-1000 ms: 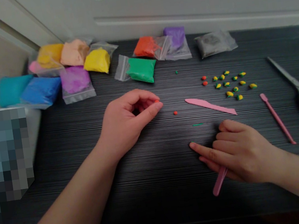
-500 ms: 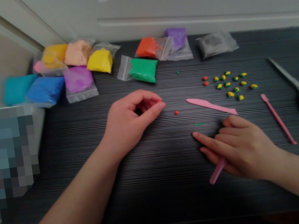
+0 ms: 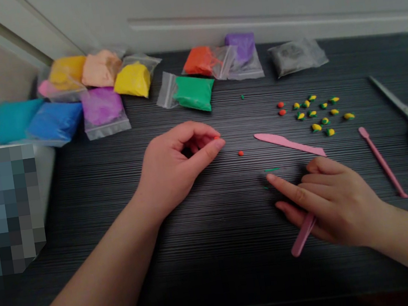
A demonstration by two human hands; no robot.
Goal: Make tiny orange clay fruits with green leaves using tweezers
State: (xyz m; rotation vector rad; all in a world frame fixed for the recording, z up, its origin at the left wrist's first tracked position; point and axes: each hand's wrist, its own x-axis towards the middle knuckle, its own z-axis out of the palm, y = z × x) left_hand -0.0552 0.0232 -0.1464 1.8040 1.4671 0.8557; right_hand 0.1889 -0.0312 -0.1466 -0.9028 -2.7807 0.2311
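Note:
My left hand is closed in a pinch, with a bit of orange-red clay showing between thumb and index finger. A small red clay ball lies on the table to its right. My right hand keeps a pink modelling tool tucked under its curled fingers, while the index finger stretches out to the table. Just above that fingertip is a thin green clay strand; a shorter green strand lies just below it. Beyond the hand rests a pink plastic knife.
Several tiny yellow-and-green clay pieces and two red balls sit at the right. Farther right are another pink tool and scissors. Bagged clay, including a green pack and a grey pack, lines the back.
My right index finger has moved slightly up and right toward the long green strand, uncovering a shorter strand beneath it. My left hand keeps its pinch.

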